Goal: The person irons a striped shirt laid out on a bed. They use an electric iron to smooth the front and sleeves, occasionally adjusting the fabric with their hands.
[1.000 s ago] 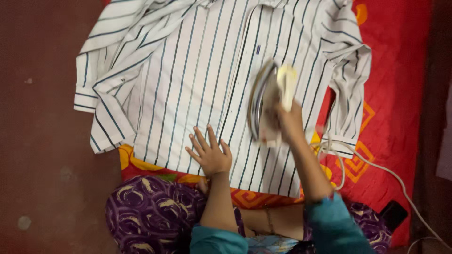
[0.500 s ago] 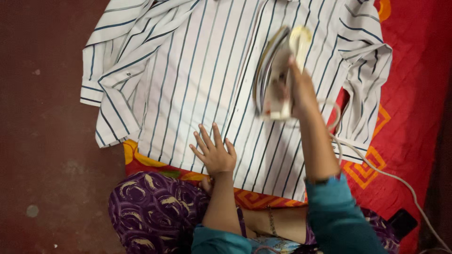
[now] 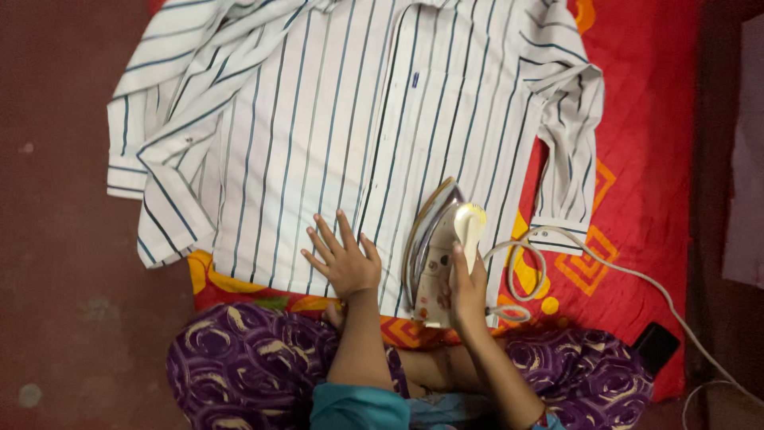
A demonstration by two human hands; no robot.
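A white shirt with dark stripes lies spread flat on a red patterned cloth on the floor. My left hand rests flat on the shirt's lower hem, fingers spread. My right hand grips the handle of a cream electric iron, which sits tilted on its side edge on the shirt's lower right part, close to my left hand. The iron's white cord loops beside it and runs off to the right.
My crossed legs in purple patterned fabric sit at the cloth's near edge. A dark brown floor lies to the left. A small black object sits at the cloth's lower right corner. Pale fabric hangs at the right edge.
My right hand has drawn the iron down the shirt toward me, from the upper right part to the lower hem. My left hand stays pressed on the hem.
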